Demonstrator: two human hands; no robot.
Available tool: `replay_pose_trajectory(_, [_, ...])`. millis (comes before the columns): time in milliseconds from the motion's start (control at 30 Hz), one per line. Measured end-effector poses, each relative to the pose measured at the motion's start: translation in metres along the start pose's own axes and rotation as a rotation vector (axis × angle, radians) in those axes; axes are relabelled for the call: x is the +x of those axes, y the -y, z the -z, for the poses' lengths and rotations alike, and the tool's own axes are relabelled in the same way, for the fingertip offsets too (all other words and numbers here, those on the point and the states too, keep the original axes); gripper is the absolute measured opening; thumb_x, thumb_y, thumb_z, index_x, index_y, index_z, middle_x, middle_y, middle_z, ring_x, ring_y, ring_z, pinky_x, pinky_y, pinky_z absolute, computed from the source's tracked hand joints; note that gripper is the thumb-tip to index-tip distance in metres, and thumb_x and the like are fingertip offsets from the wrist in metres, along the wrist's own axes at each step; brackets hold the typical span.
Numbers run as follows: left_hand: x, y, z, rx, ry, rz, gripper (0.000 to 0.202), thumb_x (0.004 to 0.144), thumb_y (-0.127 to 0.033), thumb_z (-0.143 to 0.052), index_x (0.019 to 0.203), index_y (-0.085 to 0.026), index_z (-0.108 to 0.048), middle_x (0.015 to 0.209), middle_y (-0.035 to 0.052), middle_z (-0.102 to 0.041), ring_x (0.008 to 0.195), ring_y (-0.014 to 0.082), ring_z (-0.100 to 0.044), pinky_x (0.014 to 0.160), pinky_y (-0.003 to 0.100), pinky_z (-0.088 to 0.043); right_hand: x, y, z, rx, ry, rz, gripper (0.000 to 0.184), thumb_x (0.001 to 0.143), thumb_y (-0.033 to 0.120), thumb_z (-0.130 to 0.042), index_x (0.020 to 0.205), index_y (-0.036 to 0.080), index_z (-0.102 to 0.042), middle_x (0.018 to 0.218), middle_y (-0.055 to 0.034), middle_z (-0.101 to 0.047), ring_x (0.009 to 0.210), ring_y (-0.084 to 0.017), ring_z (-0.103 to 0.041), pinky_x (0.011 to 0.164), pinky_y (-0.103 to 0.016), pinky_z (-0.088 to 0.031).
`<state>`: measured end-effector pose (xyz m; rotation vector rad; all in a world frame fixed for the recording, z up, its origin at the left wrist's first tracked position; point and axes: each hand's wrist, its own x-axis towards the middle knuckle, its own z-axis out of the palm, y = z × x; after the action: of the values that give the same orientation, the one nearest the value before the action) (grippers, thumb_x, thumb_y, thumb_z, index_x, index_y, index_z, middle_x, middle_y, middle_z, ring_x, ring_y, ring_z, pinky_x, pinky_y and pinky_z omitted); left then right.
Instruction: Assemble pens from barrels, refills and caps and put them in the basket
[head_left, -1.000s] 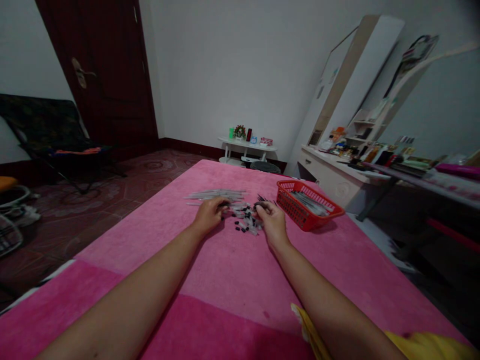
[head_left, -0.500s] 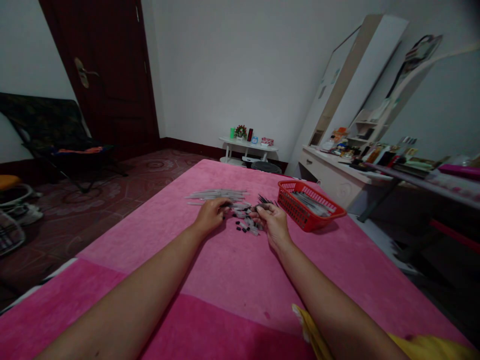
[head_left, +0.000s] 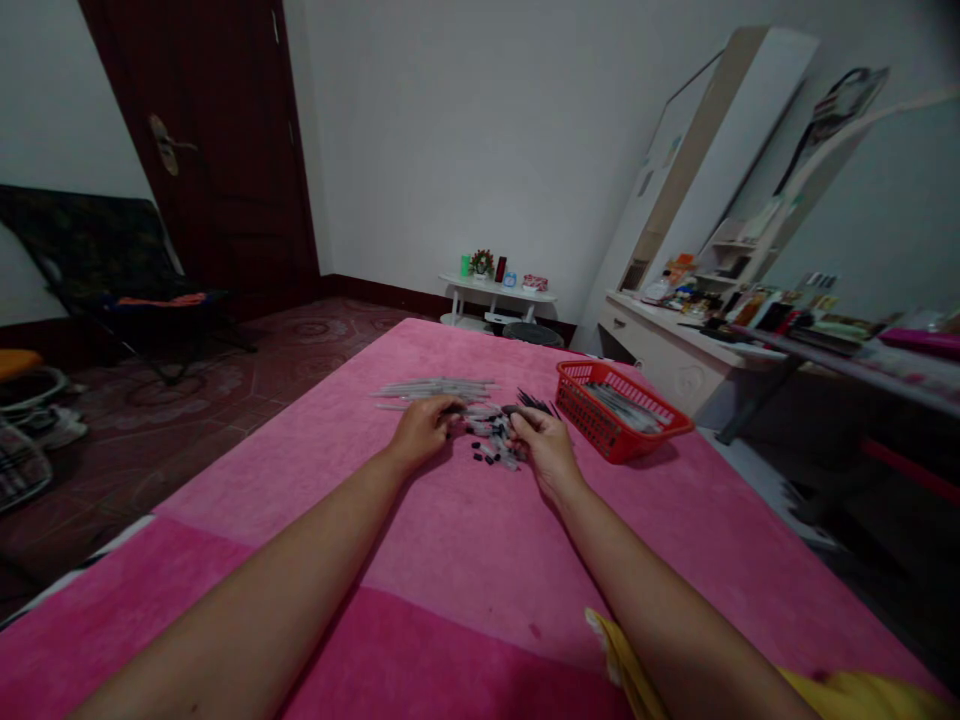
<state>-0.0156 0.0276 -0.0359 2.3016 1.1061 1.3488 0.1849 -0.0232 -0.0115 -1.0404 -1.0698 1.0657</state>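
On the pink cloth, my left hand (head_left: 424, 432) rests beside a pile of small parts, its fingers curled with the tips hidden or too small to read. Over the pile's right side, my right hand (head_left: 546, 445) is closed in a pinch with something dark at its fingertips. Between the hands lie clear pen caps (head_left: 507, 462) mixed with small black plugs (head_left: 478, 457). Behind my left hand, several pale pen barrels (head_left: 439, 387) lie side by side. Thin dark pointed pieces (head_left: 534, 402) lie just past my right hand.
A red plastic basket (head_left: 616, 440) holding slim pens (head_left: 626, 408) stands right of my right hand. Pink cloth (head_left: 450, 560) covers the surface. Yellow fabric (head_left: 630, 665) lies under my right forearm. Farther off are a low white table (head_left: 491, 288) and a cluttered dresser (head_left: 667, 335).
The fingers of my right hand have drawn slightly in toward the palm, showing more of the pile. My left hand stays in place.
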Motion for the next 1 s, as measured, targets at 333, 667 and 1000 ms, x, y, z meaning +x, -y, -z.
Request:
replay_pose_trajectory(333, [-0.0004,-0.0034,0.0018,0.037,0.043,-0.004,0.030,0.078,-0.010,-0.049,0.100,-0.018,-0.069,0.099,0.0050,-0.072,0.093,0.0201,-0.065,0.083,0.031,-0.050,0.0020,0.0028,0.0028,-0.412,-0.064,0.384,0.014,0.067,0.024,-0.064,0.078,0.017,-0.067,0.078,-0.0039,-0.067,0.075,-0.019,-0.062,0.071,-0.031,-0.050])
replay_pose_trajectory(667, [-0.0005,-0.0042,0.0019,0.064,0.057,-0.023,0.025,0.079,-0.014,-0.053,0.098,-0.018,-0.069,0.097,0.0056,-0.072,0.091,0.0204,-0.066,0.082,0.031,-0.051,-0.0042,0.0075,0.0025,-0.640,-0.016,0.578,0.009,0.073,0.019,-0.059,0.079,0.019,-0.066,0.082,-0.0040,-0.065,0.080,-0.019,-0.060,0.073,-0.030,-0.047])
replay_pose_trajectory(1000, [-0.0015,-0.0020,-0.0003,0.036,0.049,-0.032,0.026,0.078,-0.012,-0.054,0.099,-0.018,-0.069,0.099,0.0059,-0.073,0.093,0.0202,-0.066,0.084,0.031,-0.051,-0.0051,0.0083,0.0032,-0.691,-0.011,0.622,0.008,0.074,0.016,-0.059,0.078,0.019,-0.065,0.082,-0.0038,-0.064,0.080,-0.019,-0.059,0.072,-0.029,-0.045])
